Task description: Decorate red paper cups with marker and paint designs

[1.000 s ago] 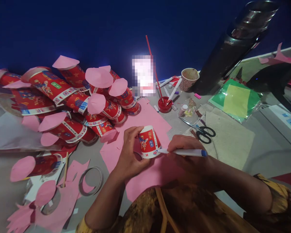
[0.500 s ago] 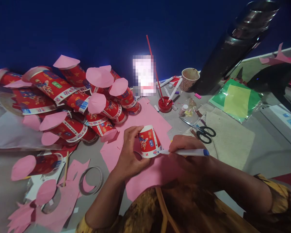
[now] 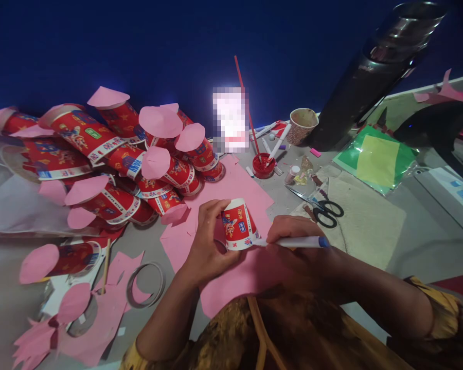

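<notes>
A red and white printed paper cup (image 3: 239, 224) is gripped between the fingers and thumb of my left hand (image 3: 207, 246). My right hand (image 3: 295, 239) pinches a white marker with a blue end (image 3: 304, 241), and the marker's tip meets the cup near its lower right rim. Both hands are over pink paper (image 3: 231, 288) that lies on the grey table. To the left is a pile of similar red cups (image 3: 118, 208), many topped with pink paper cones.
Black-handled scissors (image 3: 326, 213) lie right of my right hand. Behind them stand a red paint pot (image 3: 264, 167), a speckled cup (image 3: 303, 128) and a tall black cylinder (image 3: 355, 92). A tape roll (image 3: 129, 293) and pink scraps (image 3: 108, 313) lie at the lower left.
The marker and my right fingers have shifted very slightly to the left, and the cup has moved a little to the right. Both hands keep their holds.
</notes>
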Motion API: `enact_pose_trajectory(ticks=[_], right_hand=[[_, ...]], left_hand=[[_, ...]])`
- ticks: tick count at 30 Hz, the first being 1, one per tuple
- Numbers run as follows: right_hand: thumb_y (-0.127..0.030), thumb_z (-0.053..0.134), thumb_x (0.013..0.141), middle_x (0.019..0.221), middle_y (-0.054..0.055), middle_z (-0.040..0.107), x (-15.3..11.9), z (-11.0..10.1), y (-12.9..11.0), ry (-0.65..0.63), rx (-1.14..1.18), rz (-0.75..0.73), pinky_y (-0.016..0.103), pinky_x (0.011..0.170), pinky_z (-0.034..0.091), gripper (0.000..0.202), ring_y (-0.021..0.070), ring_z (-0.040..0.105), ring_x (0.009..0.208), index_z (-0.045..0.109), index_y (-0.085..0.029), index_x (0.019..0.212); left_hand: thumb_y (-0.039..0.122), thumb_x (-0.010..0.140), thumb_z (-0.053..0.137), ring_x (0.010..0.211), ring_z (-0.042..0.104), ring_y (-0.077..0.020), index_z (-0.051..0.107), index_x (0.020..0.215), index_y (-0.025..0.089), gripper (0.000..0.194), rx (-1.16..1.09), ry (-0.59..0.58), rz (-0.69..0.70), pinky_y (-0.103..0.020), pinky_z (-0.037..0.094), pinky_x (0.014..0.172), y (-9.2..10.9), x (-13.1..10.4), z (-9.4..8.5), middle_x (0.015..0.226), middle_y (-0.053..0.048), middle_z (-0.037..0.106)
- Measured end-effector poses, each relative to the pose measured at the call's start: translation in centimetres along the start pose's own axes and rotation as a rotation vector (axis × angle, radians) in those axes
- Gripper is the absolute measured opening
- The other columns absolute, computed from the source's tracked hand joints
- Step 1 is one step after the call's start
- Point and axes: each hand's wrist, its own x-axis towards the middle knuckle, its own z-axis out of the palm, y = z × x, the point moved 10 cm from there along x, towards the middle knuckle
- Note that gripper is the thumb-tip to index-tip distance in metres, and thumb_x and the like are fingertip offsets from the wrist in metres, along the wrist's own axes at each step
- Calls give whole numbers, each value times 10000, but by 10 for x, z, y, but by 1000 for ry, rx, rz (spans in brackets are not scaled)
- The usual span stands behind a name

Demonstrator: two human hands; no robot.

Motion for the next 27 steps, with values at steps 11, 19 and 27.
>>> enact_pose_trajectory(ticks=[11,19,27], right_hand=[[-121,680,962,744,16,743,-1,-4,1,9,-36,13,260,606,532,121,145,693,634,665,-225,901],[-129,688,961,756,26,757,-1,-1,1,7,-30,2,266,617,541,109,152,703,642,673,-221,904],[-127,670,956,746,21,743,-2,-5,6,14,-27,93,281,616,531,136,155,682,628,666,-226,862]], left_hand=[[264,784,835,1338,568,-335,451,1534,255,842,7,9,12,-516,561,1103,2,0,1,1421,-140,549],[292,791,843,1327,574,-340,439,1536,261,848,8,-3,17,-523,572,1083,2,1,2,1414,-142,544],[265,794,817,1353,566,-348,437,1542,273,840,13,-4,5,-537,566,1099,2,1,1,1425,-141,542]])
